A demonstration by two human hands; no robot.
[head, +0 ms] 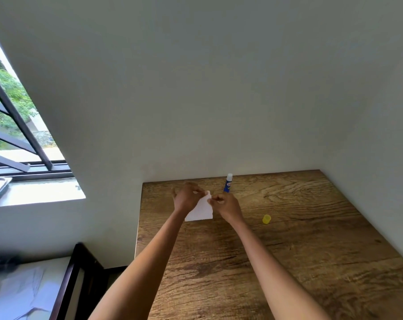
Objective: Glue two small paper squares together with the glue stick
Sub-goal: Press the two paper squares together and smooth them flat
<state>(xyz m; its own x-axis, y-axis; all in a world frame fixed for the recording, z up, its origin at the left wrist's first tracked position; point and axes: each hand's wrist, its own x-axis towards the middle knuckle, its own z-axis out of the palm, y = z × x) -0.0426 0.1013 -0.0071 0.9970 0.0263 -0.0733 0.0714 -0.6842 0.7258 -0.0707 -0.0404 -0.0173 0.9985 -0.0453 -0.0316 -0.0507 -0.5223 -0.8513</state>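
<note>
A white piece of paper (201, 210) lies near the far left of the wooden table (288, 239), its far edge lifted. My left hand (186, 197) pinches the paper's top left, and my right hand (226, 204) pinches its top right. I cannot tell whether it is one sheet or two stacked. Just behind my right hand the blue glue stick (227, 183) stands upright with its white glue tip bare. Its yellow cap (266, 219) sits on the table to the right of my right forearm.
A white wall rises directly behind the table. The table's left edge drops off beside a dark wooden bed frame (73, 273) with pale bedding. A barred window (15, 125) with a sill is at the left.
</note>
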